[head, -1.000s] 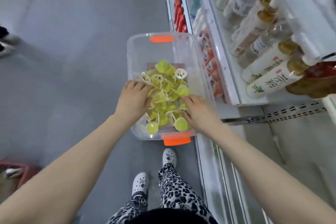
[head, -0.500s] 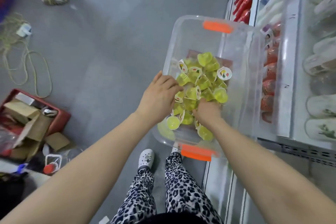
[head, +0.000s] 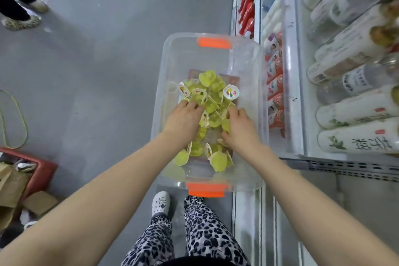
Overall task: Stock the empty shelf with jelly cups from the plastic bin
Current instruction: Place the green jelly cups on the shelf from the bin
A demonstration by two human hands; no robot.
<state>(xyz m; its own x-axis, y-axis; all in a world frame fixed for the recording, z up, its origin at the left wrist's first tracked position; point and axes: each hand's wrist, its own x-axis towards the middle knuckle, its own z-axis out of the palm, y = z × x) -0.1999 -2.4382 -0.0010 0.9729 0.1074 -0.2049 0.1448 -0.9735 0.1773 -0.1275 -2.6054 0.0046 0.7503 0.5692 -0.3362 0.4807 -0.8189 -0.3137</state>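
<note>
A clear plastic bin (head: 165, 56) with orange handles stands on the floor against the shelving. A heap of yellow-green jelly cups (head: 210, 85) with white printed lids lies in its bottom. Both hands are down in the heap, side by side. My left hand (head: 183, 120) has its fingers curled into the cups on the left of the pile. My right hand (head: 239, 128) curls fingers and thumb round cups on the right. The fingertips of both are hidden among the cups.
White shelving (head: 293, 93) runs along the right, filled with lying bottles (head: 356, 114), orange packets (head: 275, 86) and red bottles (head: 247, 8). A red crate with cardboard (head: 41, 170) sits at the lower left. Another person's feet (head: 21, 21) stand at the upper left.
The view has swung left and settled over the bin. Both hands have slid forward and closer together in the heap, with fingers curling in around cups.
</note>
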